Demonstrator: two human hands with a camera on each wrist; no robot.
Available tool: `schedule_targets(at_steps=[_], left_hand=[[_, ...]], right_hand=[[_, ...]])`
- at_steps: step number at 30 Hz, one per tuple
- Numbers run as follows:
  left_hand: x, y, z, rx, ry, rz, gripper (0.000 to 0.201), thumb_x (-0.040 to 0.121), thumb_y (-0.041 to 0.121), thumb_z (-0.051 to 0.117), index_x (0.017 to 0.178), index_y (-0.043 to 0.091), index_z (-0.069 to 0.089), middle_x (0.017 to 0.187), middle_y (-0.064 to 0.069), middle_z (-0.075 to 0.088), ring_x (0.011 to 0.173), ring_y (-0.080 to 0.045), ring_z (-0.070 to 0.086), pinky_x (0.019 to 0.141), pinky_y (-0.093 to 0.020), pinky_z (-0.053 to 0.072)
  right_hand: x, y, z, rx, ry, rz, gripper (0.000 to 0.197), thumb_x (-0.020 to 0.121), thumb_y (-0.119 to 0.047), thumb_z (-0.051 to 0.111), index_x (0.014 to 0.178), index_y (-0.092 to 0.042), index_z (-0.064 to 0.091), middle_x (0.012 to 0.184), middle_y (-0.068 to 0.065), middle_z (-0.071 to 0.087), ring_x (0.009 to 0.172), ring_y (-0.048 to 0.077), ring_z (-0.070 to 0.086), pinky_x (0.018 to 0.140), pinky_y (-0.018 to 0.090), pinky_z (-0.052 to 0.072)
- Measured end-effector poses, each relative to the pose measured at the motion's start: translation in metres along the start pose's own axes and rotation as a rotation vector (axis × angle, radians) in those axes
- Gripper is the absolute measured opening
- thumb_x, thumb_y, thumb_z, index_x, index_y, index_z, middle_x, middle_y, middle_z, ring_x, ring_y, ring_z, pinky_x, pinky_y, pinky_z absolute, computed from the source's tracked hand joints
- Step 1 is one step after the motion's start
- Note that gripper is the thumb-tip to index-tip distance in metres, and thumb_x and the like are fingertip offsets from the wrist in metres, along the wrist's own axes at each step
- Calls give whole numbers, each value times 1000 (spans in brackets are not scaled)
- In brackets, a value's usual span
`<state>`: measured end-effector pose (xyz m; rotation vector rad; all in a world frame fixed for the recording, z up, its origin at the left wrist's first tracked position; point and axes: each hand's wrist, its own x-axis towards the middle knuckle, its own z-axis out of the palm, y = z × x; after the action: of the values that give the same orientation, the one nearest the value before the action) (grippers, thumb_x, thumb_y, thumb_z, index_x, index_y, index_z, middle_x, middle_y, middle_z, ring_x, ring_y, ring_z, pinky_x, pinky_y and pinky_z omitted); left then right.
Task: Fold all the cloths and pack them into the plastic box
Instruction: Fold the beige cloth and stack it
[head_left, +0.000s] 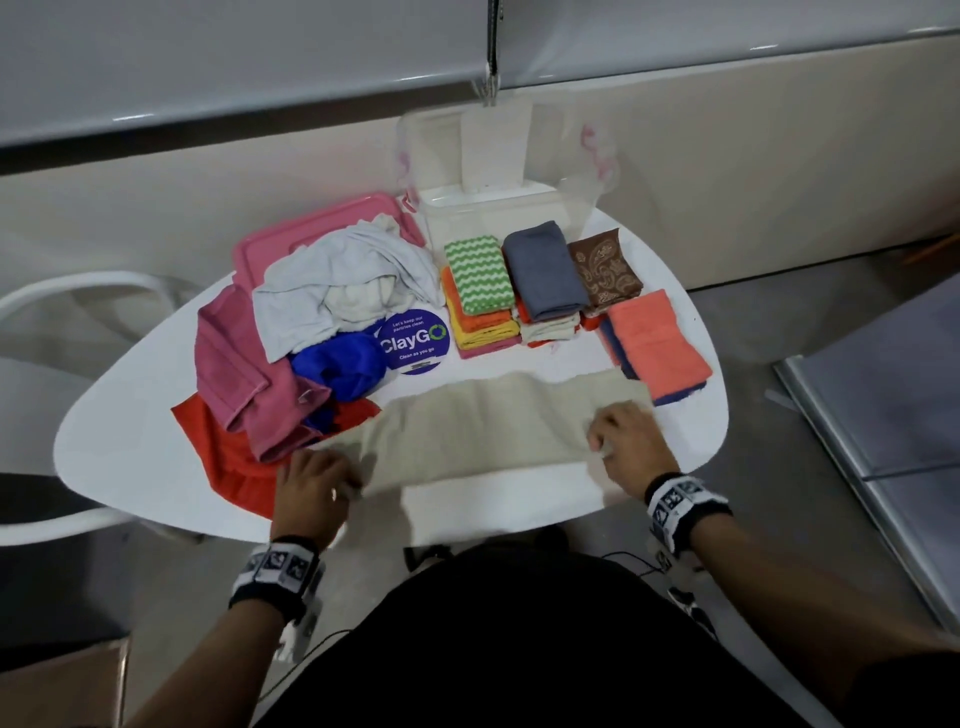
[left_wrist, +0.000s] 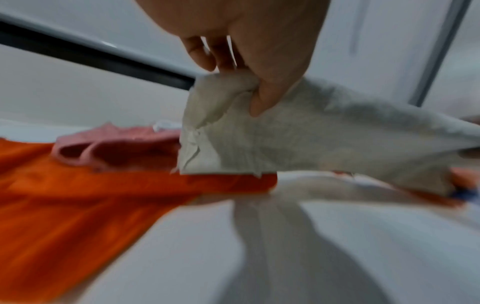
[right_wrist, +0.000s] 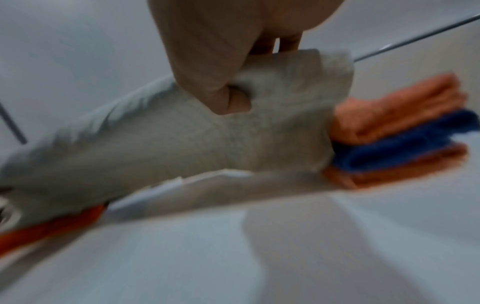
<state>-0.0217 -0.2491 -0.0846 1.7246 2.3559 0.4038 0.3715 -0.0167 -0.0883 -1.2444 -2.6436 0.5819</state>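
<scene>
Left hand (left_wrist: 249, 47): enters from the top of the blurred frame, thumb and fingers pinching one end of the beige cloth
Beige cloth (left_wrist: 298, 139): bunched at the grip, lifted off the table, stretching away to the right edge; its frayed lower corner hangs over the orange cloth
Orange cloth (left_wrist: 78, 205): spread flat on the table, filling the lower left
Pink cloth (left_wrist: 109, 150): crumpled, lying on the orange cloth's far side, just left of the beige cloth
White table (left_wrist: 363, 257): bare surface at lower right, carrying a grey shadow
</scene>
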Motion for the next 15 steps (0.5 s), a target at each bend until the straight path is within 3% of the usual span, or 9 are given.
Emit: schedule_targets(at_steps=[2, 3, 5, 7, 10, 12, 15], left_hand=[[-26, -6, 23, 18, -201, -117, 40, 59, 27, 57, 97, 29, 70, 117, 1, 63, 103, -32, 52, 82, -46, 42], [-34, -9, 31, -5, -230, -180, 45, 59, 31, 59, 103, 28, 70, 120, 0, 62, 105, -34, 53, 84, -47, 45], [-41, -10, 35, -100, -156, -332, 44, 66, 48, 58, 101, 24, 70, 113, -4, 63, 100, -36, 58, 82, -47, 50], [-39, -2, 30, -233, -5, -548, 55, 69, 64, 55, 98, 18, 66, 106, -10, 63, 99, -36, 57, 82, -46, 50], [-24, 9, 23, -355, 78, -837, 83, 64, 75, 60, 117, 12, 57, 117, -15, 57, 114, -37, 50, 96, -49, 44], [-11, 14, 22, -350, 13, -922, 95, 59, 79, 66, 125, 11, 52, 124, -16, 52, 119, -38, 47, 99, -52, 43], [7, 26, 23, -235, -133, -961, 96, 60, 77, 70, 129, 15, 48, 130, -14, 45, 123, -39, 44, 98, -54, 42]], right_hand=[[-25, 5, 20, 26, -117, 86, 34, 50, -9, 52, 79, -16, 69, 112, 9, 63, 104, 38, 61, 83, 37, 43], [-32, 8, 25, 45, -141, 150, 39, 53, -14, 49, 85, -16, 71, 120, 9, 62, 110, 34, 59, 86, 37, 43], [-38, 10, 28, 68, -80, 250, 41, 60, -25, 46, 90, -16, 71, 123, 7, 61, 107, 29, 59, 87, 37, 47], [-39, 11, 28, 64, 40, 269, 42, 65, -33, 42, 88, -15, 72, 114, 7, 64, 96, 31, 62, 81, 40, 52], [-31, 10, 28, 37, 105, 244, 37, 75, -30, 43, 90, -15, 73, 104, 8, 65, 89, 34, 62, 73, 40, 52], [-26, 5, 29, 19, 48, 245, 34, 78, -29, 49, 99, -17, 73, 109, 7, 64, 95, 33, 61, 76, 41, 51], [-25, -1, 39, -16, -120, 277, 41, 79, -20, 68, 120, -19, 68, 129, 12, 55, 114, 36, 52, 90, 46, 48]])
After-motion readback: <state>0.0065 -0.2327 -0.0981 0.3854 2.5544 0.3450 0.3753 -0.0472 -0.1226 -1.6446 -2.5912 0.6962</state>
